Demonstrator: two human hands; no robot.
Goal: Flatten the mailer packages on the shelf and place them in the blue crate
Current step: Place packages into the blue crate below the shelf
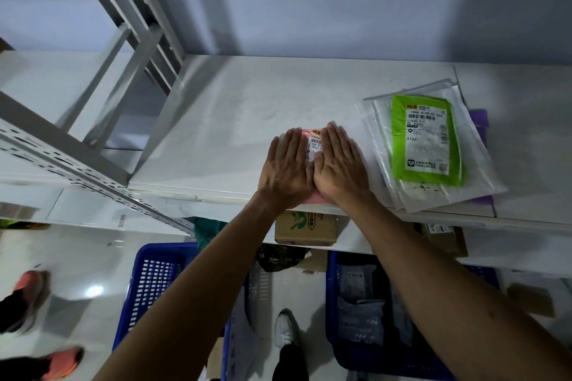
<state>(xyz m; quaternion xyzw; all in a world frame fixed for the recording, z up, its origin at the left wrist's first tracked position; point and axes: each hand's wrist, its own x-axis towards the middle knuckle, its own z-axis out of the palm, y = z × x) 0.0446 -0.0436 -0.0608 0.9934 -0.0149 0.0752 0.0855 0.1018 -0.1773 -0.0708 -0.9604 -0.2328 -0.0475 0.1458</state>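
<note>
While left hand [286, 164] and right hand [339, 164] press pink mailer [309, 198] at shelf [232, 133] front, fingers [291, 141] straight and together, green mailer [424, 139] at 3 o'clock, crates [145, 284] at 6 o'clock.

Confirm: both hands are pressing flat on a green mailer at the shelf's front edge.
Wrong colour. In the head view the left hand and right hand press flat on a pink mailer at the shelf's front edge; the green mailer lies apart.

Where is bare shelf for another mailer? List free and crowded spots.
Free: the shelf left of the left hand to its edge, and the strip behind the hands to the wall. Crowded: the right end beside the right hand, where the green mailer tops stacked clear bags. Front centre: the pink mailer.
</note>
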